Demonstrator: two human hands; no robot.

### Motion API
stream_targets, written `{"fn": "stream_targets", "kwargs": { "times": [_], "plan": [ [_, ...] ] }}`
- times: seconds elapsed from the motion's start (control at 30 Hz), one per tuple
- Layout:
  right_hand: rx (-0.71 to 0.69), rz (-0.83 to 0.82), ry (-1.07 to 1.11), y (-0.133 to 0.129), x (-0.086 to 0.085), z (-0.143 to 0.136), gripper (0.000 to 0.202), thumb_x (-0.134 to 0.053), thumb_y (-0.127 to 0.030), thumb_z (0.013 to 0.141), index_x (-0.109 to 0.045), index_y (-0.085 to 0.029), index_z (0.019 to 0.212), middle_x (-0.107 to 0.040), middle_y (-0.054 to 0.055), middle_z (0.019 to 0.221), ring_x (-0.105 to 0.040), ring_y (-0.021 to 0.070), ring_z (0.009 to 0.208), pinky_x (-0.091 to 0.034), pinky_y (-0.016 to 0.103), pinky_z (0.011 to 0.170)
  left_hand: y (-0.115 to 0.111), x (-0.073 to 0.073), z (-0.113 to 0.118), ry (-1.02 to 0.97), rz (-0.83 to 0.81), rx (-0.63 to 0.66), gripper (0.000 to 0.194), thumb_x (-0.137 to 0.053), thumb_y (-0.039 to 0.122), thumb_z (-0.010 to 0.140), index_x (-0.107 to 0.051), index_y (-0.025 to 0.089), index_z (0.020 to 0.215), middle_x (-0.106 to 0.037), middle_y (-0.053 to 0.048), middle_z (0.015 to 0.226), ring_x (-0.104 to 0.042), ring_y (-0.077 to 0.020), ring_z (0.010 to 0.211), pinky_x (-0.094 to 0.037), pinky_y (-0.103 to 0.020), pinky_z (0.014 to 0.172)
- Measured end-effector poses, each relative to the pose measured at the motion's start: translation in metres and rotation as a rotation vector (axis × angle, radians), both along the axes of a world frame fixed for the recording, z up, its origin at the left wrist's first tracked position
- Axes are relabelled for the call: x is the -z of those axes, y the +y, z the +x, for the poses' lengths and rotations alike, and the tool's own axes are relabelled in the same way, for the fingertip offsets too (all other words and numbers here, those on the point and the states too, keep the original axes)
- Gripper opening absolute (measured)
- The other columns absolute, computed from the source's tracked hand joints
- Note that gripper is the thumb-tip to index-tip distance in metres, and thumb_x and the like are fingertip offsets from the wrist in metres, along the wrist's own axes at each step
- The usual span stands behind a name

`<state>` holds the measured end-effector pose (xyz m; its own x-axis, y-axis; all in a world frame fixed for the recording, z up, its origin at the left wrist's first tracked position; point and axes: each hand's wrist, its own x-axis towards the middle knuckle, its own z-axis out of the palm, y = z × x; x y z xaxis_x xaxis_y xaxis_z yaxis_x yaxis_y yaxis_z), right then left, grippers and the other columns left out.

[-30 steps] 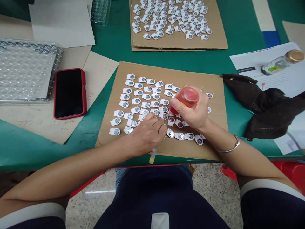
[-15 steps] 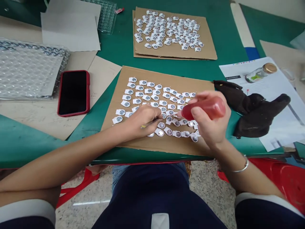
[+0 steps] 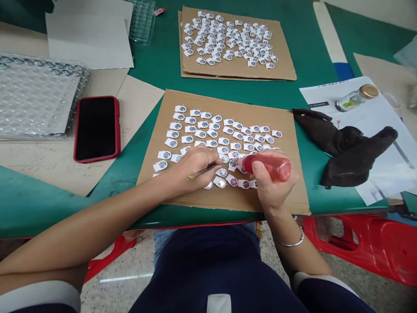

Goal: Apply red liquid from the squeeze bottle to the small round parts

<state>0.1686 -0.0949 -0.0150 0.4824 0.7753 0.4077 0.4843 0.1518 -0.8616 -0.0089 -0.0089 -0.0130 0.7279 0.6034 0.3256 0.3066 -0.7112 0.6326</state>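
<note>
My right hand (image 3: 276,178) is wrapped round a red squeeze bottle (image 3: 270,167), tilted with its tip toward the left, low over the cardboard sheet (image 3: 195,200). My left hand (image 3: 197,165) pinches a thin metal tool (image 3: 203,171) that looks like tweezers; its working end is hidden by the fingers. Rows of small white tags with round silver-grey discs (image 3: 220,181) lie on the cardboard. The bottle's tip is close to the tags just right of my left fingers. Whether it touches one I cannot tell. My hands hide some of the tags.
Behind lies a cardboard stack (image 3: 286,65) bearing more tags. A red-cased phone (image 3: 97,128) and plastic-covered sheets (image 3: 35,100) are at left. Dark cloth pieces (image 3: 347,167), a small corked-looking jar (image 3: 356,98) and a printed paper (image 3: 374,195) lie at right.
My right hand has moved left and slightly down with the red squeeze bottle, bringing its tip nearer my left hand. The left hand stays almost in place, still pinching the thin tool.
</note>
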Motion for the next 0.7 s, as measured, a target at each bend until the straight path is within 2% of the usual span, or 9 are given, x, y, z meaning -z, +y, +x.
{"fn": "stream_targets", "kwargs": {
  "times": [0.2,0.4,0.7],
  "plan": [
    [-0.011,-0.061,0.024,-0.001,0.0068,0.0002,0.028,-0.069,-0.028,0.065,-0.058,-0.02,0.089,-0.06,0.002,0.085,-0.061,0.0173,0.081,-0.05,0.042,0.082,0.001,0.0014,-0.0002,0.009,0.016,0.003,0.007,-0.058,0.011,0.071,-0.058,0.017,0.07,-0.058,0.003,0.062,-0.054,-0.0094,0.059,-0.04,-0.02,0.057],
    [-0.012,-0.098,0.017,0.0008,0.0056,-0.0008,0.026,-0.069,-0.03,0.065,-0.059,-0.02,0.087,-0.06,0.002,0.084,-0.061,0.0165,0.079,-0.051,0.041,0.081,0.0006,0.0049,-0.0017,-0.004,0.041,0.001,0.01,-0.058,0.009,0.069,-0.059,0.018,0.073,-0.063,0.001,0.071,-0.057,-0.011,0.066,-0.042,-0.022,0.061],
    [-0.015,-0.107,-0.019,0.0022,0.0042,-0.0008,0.027,-0.069,-0.03,0.065,-0.058,-0.018,0.087,-0.06,0.002,0.084,-0.061,0.0172,0.081,-0.051,0.042,0.081,0.0011,0.0064,-0.0024,0.019,0.055,-0.004,0.007,-0.059,0.012,0.07,-0.058,0.018,0.072,-0.062,0.002,0.067,-0.056,-0.0105,0.063,-0.044,-0.022,0.064]
  ]
}}
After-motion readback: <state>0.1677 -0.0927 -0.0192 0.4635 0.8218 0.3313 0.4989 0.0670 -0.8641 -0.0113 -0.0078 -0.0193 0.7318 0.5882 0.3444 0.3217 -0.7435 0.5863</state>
